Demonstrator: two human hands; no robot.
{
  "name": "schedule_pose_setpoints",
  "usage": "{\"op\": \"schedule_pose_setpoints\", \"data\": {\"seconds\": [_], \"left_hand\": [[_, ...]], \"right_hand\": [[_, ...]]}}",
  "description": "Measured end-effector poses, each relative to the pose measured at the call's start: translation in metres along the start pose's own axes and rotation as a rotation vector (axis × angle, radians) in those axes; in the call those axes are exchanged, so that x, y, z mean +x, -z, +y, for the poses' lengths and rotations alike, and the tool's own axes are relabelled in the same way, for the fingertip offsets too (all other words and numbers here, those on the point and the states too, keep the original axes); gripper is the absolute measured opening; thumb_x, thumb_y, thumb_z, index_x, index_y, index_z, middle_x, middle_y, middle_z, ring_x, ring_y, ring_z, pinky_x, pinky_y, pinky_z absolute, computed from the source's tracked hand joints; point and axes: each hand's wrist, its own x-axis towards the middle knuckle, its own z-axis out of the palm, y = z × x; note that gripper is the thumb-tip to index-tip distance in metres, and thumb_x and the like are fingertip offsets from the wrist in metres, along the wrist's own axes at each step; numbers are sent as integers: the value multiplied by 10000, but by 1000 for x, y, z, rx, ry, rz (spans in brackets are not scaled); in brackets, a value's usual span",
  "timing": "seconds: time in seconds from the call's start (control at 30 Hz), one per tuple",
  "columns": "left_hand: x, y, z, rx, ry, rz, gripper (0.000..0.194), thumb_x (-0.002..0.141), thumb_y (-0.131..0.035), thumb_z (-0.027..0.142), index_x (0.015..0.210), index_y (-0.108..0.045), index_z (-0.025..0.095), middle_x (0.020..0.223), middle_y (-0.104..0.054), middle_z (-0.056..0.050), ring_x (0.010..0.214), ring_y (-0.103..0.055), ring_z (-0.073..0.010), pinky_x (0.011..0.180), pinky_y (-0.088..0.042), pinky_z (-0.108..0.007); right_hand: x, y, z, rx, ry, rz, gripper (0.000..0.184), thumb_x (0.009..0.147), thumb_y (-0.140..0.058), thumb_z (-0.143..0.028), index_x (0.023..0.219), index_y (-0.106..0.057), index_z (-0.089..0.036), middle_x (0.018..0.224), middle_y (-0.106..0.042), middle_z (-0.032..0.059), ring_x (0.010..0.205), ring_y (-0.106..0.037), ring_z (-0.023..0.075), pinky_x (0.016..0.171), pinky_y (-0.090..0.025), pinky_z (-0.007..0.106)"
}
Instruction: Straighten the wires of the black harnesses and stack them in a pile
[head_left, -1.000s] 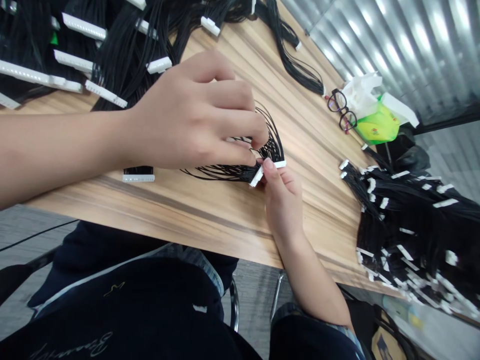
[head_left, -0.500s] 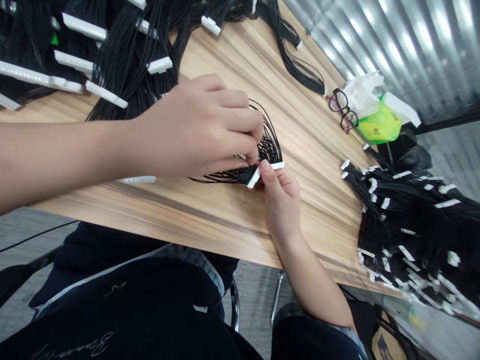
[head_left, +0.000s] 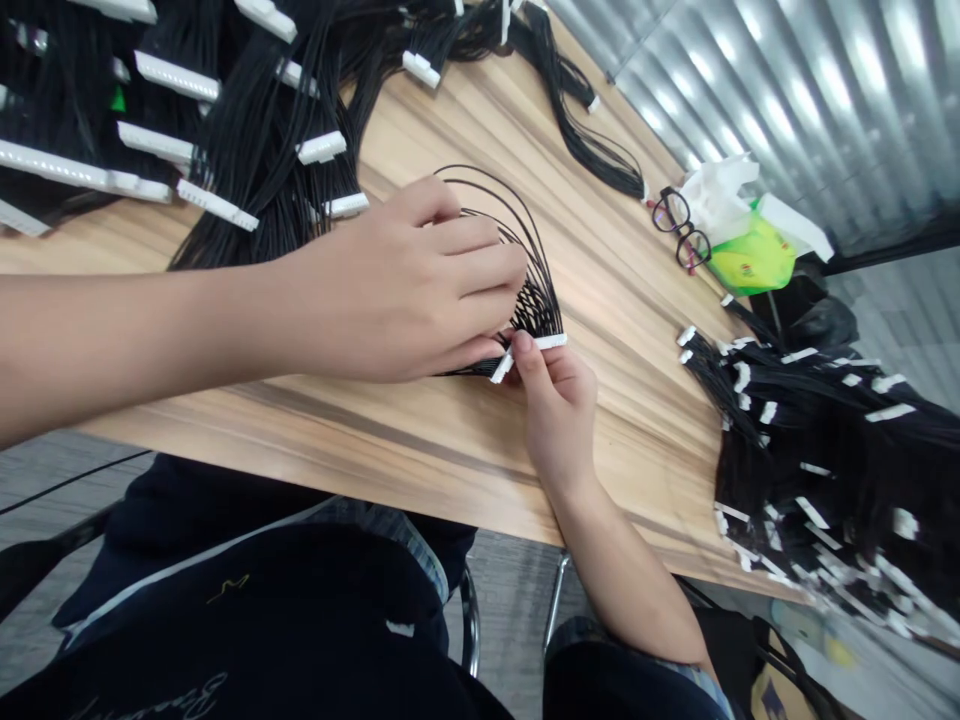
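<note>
My right hand (head_left: 559, 400) pinches two white connectors between thumb and fingers. One white connector (head_left: 553, 341) points right and the other (head_left: 500, 367) slants down to the left, the two meeting under my thumb. Thin black wires (head_left: 538, 300) run from them and bow upward in a loop. Over these wires lies my left hand (head_left: 427, 290), its fingers curled inward among them just left of the connectors. My left fingertips and much of the bundle are hidden behind the back of that hand.
Black wire bundles with white connectors (head_left: 217, 205) cover the wooden table's (head_left: 420, 440) upper left. Another large pile (head_left: 825, 440) lies at the right. Glasses (head_left: 682, 228) and a green packet (head_left: 754, 255) sit near the corrugated metal wall (head_left: 787, 90).
My left hand has shifted slightly down in the picture, its fingers curling closer together. More wires now arch above its knuckles. A connector formerly below my left wrist is now covered. My right hand keeps its pinch.
</note>
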Motion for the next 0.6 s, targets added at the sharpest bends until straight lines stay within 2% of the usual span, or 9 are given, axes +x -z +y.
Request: {"op": "schedule_pose_setpoints", "data": {"seconds": [0.07, 0.1, 0.17, 0.23, 0.27, 0.37, 0.47, 0.53, 0.6], "left_hand": [[-2, 12, -1, -14, -195, 143, 527, 1110, -348, 432, 746, -638, 185, 834, -648, 24, 860, -708, -163, 885, -579, -417], [-4, 18, 0, -77, -292, 189, 537, 1110, -388, 426, 679, -602, 187, 718, -590, 45, 736, -654, -107, 852, -562, -362], [-6, 24, 3, -226, -424, 145, 560, 1122, -391, 439, 661, -602, 201, 619, -514, 63, 603, -548, -46, 756, -520, -270], [-8, 25, 9, -321, -496, 94, 505, 1121, -407, 428, 741, -674, 229, 628, -545, 61, 582, -529, -49, 616, -468, -244], [-8, 23, 12, -339, -523, 105, 453, 1110, -443, 410, 780, -704, 242, 641, -569, 56, 583, -531, -61, 561, -446, -255], [-9, 15, 20, -294, -560, 159, 309, 1055, -562, 311, 803, -736, 272, 642, -587, 52, 578, -516, -90, 504, -435, -286], [-9, 7, 21, -244, -561, 203, 281, 1026, -582, 239, 782, -713, 281, 639, -582, 55, 579, -496, -103, 522, -423, -291], [-10, 2, 18, -207, -543, 198, 285, 1047, -555, 287, 795, -687, 266, 656, -596, 51, 596, -513, -111, 565, -429, -302], [-11, -4, 15, -109, -450, 205, 291, 1082, -501, 397, 897, -674, 253, 766, -678, 43, 677, -592, -117, 665, -483, -306]], "right_hand": [[2, 2, 2, 13, -24, 18, 313, 906, -666, -430, 679, -639, -215, 588, -614, -38, 564, -527, 105, 570, -453, 266], [3, 3, 3, 15, -30, 29, 304, 903, -666, -435, 695, -651, -214, 588, -601, -41, 558, -515, 105, 568, -449, 270], [4, 4, 4, 5, -19, 47, 289, 904, -668, -444, 736, -683, -209, 601, -594, -42, 566, -511, 109, 585, -455, 280], [4, 4, 6, -3, 4, 45, 282, 908, -670, -451, 777, -714, -205, 628, -612, -36, 592, -526, 117, 624, -475, 295], [3, 4, 6, -2, 12, 39, 282, 911, -669, -455, 795, -727, -205, 647, -628, -31, 608, -536, 122, 644, -482, 301], [2, 2, 5, 7, 17, 17, 291, 915, -666, -466, 814, -750, -206, 700, -671, -13, 650, -562, 133, 683, -493, 312], [4, 2, 5, 28, -2, 19, 303, 901, -680, -485, 818, -764, -205, 722, -693, -3, 677, -574, 142, 701, -496, 314], [6, 2, 8, 85, -28, 35, 313, 877, -710, -507, 843, -774, -202, 730, -699, -1, 685, -574, 144, 699, -491, 309], [10, 1, 13, 180, -65, 60, 350, 852, -737, -545, 872, -773, -197, 710, -681, -10, 671, -557, 139, 677, -474, 298]]}}
